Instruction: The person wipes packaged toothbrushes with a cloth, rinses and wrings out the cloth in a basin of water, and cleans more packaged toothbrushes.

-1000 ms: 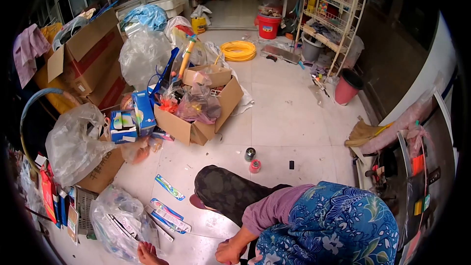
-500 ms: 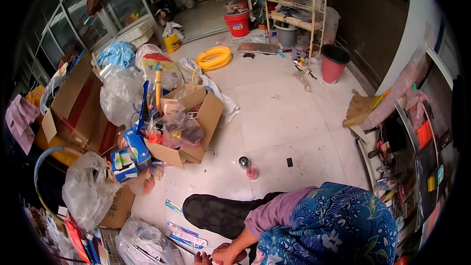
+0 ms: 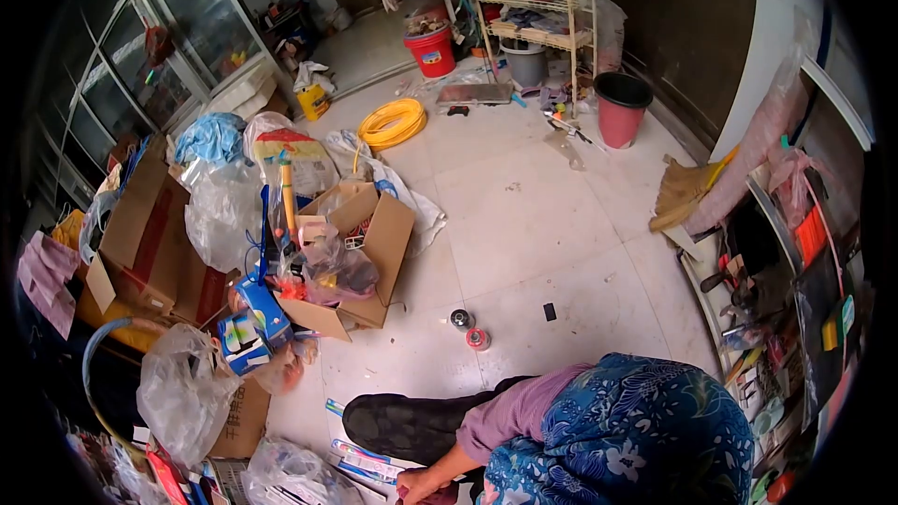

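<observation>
At the bottom edge my right hand [image 3: 426, 483] is closed, with its fingers bent downward. What it grips, if anything, is cut off by the frame edge. My left hand does not show. Just left of the right hand, packaged toothbrushes [image 3: 369, 461] lie on the floor beside my dark-trousered leg [image 3: 402, 425]. Another slim blue-and-green pack [image 3: 334, 407] sticks out beyond the knee. Farther left is a clear plastic bag [image 3: 297, 475] with long thin items inside. A patterned blue garment [image 3: 627, 430] covers much of the lower right.
An open cardboard box [image 3: 388, 243] full of bagged items stands left of centre. Two small cans, one dark [image 3: 461, 319] and one red [image 3: 477, 339], stand ahead. A yellow hose coil [image 3: 393, 123], a pink bucket [image 3: 621, 117] and a broom [image 3: 683, 194] are farther off.
The view has shifted slightly, so the floor objects sit a little differently. Fingers seen left of my right hand earlier no longer show. My right hand remains low at the bottom edge.
</observation>
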### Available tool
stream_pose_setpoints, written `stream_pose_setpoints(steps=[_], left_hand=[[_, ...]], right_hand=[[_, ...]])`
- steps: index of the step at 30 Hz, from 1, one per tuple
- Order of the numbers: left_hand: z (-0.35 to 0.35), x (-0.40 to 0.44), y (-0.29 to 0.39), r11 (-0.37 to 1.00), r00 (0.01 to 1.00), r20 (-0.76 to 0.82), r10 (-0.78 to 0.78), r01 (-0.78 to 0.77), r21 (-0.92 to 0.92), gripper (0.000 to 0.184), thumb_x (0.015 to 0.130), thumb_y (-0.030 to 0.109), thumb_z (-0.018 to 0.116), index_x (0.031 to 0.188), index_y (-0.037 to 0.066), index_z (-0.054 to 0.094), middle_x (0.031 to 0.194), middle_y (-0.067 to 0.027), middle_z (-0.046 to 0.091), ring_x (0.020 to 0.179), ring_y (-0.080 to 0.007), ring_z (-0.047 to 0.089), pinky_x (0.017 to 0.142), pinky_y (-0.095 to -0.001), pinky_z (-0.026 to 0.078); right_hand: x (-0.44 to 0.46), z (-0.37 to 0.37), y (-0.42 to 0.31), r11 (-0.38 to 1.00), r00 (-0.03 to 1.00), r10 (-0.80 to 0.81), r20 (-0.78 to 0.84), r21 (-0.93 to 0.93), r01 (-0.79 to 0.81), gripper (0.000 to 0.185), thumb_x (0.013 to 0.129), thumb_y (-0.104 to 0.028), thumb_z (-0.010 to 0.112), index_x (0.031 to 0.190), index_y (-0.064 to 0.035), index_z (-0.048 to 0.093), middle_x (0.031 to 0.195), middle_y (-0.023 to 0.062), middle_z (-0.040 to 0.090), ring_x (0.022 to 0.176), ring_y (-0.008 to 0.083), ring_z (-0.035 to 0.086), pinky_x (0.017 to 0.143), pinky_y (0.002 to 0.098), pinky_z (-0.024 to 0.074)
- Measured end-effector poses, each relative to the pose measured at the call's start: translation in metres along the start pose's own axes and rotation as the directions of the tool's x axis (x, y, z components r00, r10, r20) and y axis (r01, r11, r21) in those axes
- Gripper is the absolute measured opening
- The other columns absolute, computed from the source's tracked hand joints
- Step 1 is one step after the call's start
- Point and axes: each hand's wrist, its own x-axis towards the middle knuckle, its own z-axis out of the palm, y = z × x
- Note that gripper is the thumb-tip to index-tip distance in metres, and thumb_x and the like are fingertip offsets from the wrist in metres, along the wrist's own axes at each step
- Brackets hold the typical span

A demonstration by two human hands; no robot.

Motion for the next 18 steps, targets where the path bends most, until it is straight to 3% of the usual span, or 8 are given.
stream_pose_setpoints(steps=[10, 14, 18], left_hand=[[-0.011, 0.0, 0.007, 0.993, 0.984, 0.162, -0.072, 0.085, -0.076, 0.046, 0.089, 0.028, 0.064, 0.121, -0.003, 0.053, 0.098, -0.0089, 0.062, 0.083, -0.0183, 0.061, 0.067, -0.0293, 0.053], [0.002, -0.016, 0.024, 0.996, 0.996, 0.061, -0.062, 0.065, -0.06, 0.043, 0.09, 0.028, 0.063, 0.118, -0.003, 0.055, 0.096, -0.0094, 0.062, 0.081, -0.0188, 0.062, 0.066, -0.0295, 0.054], [0.0, -0.011, 0.016, 0.998, 0.996, 0.059, -0.067, 0.067, 0.009, 0.042, 0.09, 0.028, 0.063, 0.116, -0.003, 0.055, 0.096, -0.0104, 0.062, 0.081, -0.0191, 0.062, 0.065, -0.0297, 0.054]], right_hand=[[0.001, 0.002, 0.005, 0.995, 0.997, 0.064, -0.035, 0.077, -0.061, 0.021, 0.079, -0.028, 0.071, 0.083, -0.0077, 0.069, 0.072, 0.0055, 0.066, 0.063, 0.015, 0.062, 0.057, 0.0308, 0.0496], [-0.001, 0.001, 0.006, 0.991, 0.996, 0.078, -0.052, 0.111, -0.071, 0.02, 0.079, -0.027, 0.071, 0.082, -0.007, 0.069, 0.072, 0.0054, 0.066, 0.063, 0.0144, 0.061, 0.056, 0.03, 0.0493], [0.003, 0.0, 0.012, 0.987, 0.993, 0.095, -0.07, 0.137, -0.085, 0.02, 0.079, -0.026, 0.072, 0.082, -0.0064, 0.069, 0.072, 0.0053, 0.066, 0.062, 0.0139, 0.061, 0.055, 0.0292, 0.0491]])
